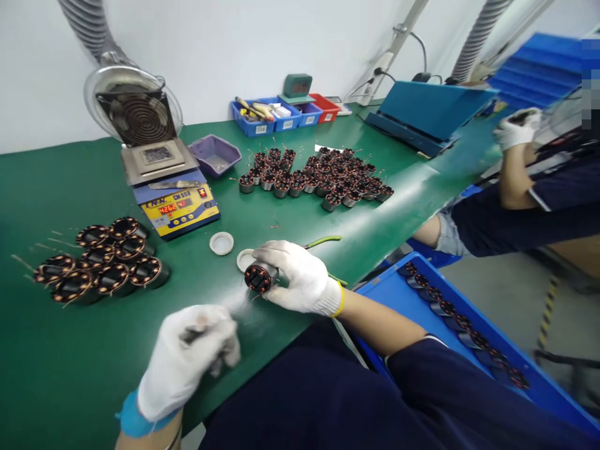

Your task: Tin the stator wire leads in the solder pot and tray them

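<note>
Near the table's front edge, my right hand (300,278), in a white knit glove, grips a motor stator (259,279) by its side. Its end with black slots and copper windings is turned toward me. To the left and closer to me, my left hand (192,353) is gloved too, its fingers curled and somewhat blurred; anything in them is hidden. Two small white round lids lie beyond: one lid (221,243) on its own, the other lid (244,260) partly behind the held stator. Green-handled pliers (323,241) lie partly behind my right hand.
Several stators (112,278) stand at left, with a larger group (319,175) farther back. A solder pot (175,203) with a lit display stands beside a purple tray (215,156). Blue bins (257,128) line the wall. A blue crate (375,290) holds stators at right, near a co-worker's gloved hand (518,128).
</note>
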`<state>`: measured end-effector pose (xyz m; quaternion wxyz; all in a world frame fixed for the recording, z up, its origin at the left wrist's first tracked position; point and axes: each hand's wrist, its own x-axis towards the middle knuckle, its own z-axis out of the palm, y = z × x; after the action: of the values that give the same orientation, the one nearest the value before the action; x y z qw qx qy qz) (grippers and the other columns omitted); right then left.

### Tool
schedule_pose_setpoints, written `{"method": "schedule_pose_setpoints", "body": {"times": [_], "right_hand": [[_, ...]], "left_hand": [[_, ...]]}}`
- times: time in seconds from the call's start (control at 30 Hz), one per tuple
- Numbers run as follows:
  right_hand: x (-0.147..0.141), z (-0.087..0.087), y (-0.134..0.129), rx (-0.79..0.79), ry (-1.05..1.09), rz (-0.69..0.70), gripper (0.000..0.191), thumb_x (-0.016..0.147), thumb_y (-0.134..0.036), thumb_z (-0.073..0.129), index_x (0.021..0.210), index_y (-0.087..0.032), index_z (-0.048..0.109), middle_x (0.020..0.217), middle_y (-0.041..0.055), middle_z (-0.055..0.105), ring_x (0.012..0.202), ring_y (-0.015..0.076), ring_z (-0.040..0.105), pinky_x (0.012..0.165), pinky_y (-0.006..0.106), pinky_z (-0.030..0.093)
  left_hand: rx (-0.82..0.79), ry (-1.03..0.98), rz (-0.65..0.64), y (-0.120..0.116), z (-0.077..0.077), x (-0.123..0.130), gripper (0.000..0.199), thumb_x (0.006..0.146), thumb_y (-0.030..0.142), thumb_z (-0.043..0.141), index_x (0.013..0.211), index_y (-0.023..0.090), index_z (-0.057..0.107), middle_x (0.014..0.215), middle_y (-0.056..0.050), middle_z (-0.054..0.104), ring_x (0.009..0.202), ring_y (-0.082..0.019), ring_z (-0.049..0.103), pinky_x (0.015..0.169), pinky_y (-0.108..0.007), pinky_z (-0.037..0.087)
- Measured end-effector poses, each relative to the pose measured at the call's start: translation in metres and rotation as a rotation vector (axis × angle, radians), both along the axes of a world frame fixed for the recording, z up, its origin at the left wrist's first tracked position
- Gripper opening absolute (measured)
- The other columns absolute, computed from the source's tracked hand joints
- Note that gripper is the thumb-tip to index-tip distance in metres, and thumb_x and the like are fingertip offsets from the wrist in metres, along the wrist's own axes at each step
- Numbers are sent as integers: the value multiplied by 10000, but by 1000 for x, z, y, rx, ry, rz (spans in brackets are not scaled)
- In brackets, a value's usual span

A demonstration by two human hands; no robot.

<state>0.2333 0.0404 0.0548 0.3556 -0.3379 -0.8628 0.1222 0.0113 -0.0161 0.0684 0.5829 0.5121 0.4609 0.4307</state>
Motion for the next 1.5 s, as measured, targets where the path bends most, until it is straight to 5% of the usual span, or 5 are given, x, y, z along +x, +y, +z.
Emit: {"method": "schedule_pose_setpoints", "body": {"times": [0.13, 0.43, 0.7, 0.93, 1.5], "right_hand": [[0, 2, 1, 73, -38, -5, 606, 760, -238, 599, 1344, -160, 459, 1174, 131, 604, 1106, 236, 577, 951, 407, 504], [-4, 3, 14, 150, -45, 34, 476, 781, -240, 607, 1242, -165, 517, 1110, 112, 605, 988, 212, 593, 912, 417, 494], [-28, 25, 63, -226, -504, -209, 516, 756, -307, 650, 1243, -220, 505, 1255, 81, 593, 1008, 272, 643, 807, 384, 526], [-55, 26, 86, -208, -829, -191, 453, 782, -325, 640, 1208, -216, 530, 1223, 96, 599, 983, 281, 647, 715, 335, 507], [-55, 28, 92, -216, -777, -201, 497, 804, -387, 642, 1273, -264, 532, 1204, 75, 580, 965, 268, 630, 717, 337, 486]], "left_hand": [[-58, -56, 301, 7, -5, 12, 364, 806, 549, 627, 735, 195, 672, 649, -72, 673, 427, -144, 533, 339, -225, 370], [-99, -257, 54, -6, 6, 8, 369, 738, 492, 759, 567, 189, 637, 394, -17, 473, 319, -117, 400, 312, -235, 294], [-226, -663, 810, 35, -14, 6, 168, 797, 330, 704, 749, 203, 604, 681, 25, 623, 535, -97, 568, 405, -187, 371], [-189, -502, 828, 45, -37, 6, 294, 732, 414, 724, 758, 160, 579, 666, 14, 636, 451, -90, 544, 399, -204, 337], [-183, -481, 742, 41, -34, 8, 345, 724, 458, 735, 806, 156, 590, 643, 1, 652, 416, -96, 536, 414, -219, 349]]}}
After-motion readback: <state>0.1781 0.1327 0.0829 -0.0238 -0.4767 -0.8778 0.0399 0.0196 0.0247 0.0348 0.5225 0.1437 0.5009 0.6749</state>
